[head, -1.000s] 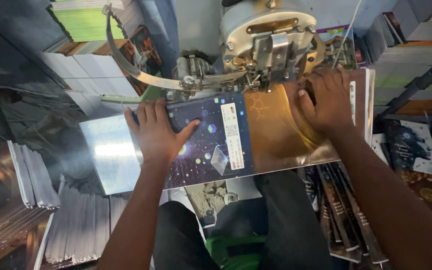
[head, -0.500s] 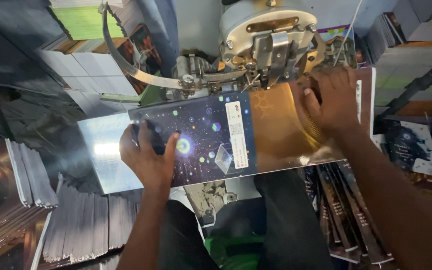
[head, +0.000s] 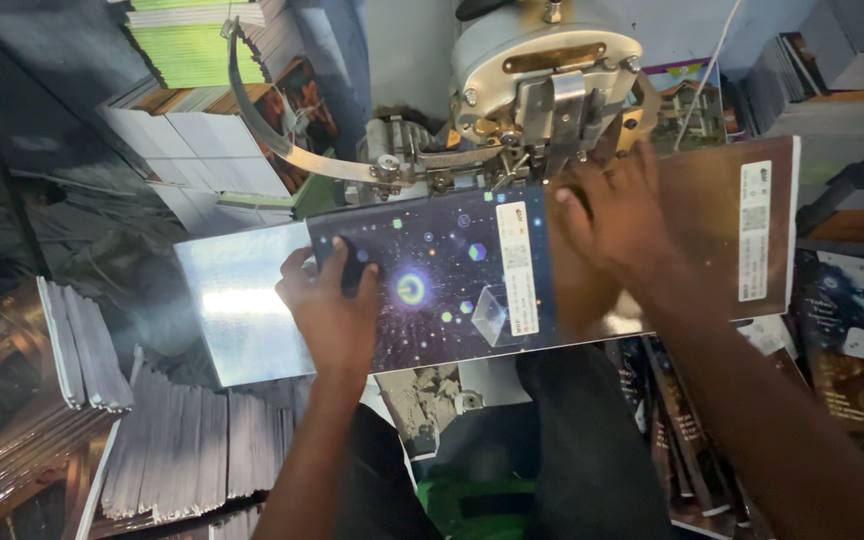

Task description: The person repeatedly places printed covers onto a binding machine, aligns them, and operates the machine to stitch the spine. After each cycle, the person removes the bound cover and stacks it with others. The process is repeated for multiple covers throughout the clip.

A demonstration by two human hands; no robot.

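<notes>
Pretty cramped spot: the opened book cover (head: 472, 285) lies flat on a shiny metal bench (head: 237, 310) under the stitching machine (head: 542, 90). Left hand (head: 332, 315) pinches its left edge, right hand (head: 617, 225) presses open-palmed on the cover. Stacks of booklets (head: 167, 450) sit near left.

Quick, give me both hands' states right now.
Left hand: gripping the left edge of the dark starry booklet.
Right hand: open, pressed flat on the brown cover.

Both hands (head: 330, 312) on booklet (head: 452, 285) (w/ stitcher)
</notes>
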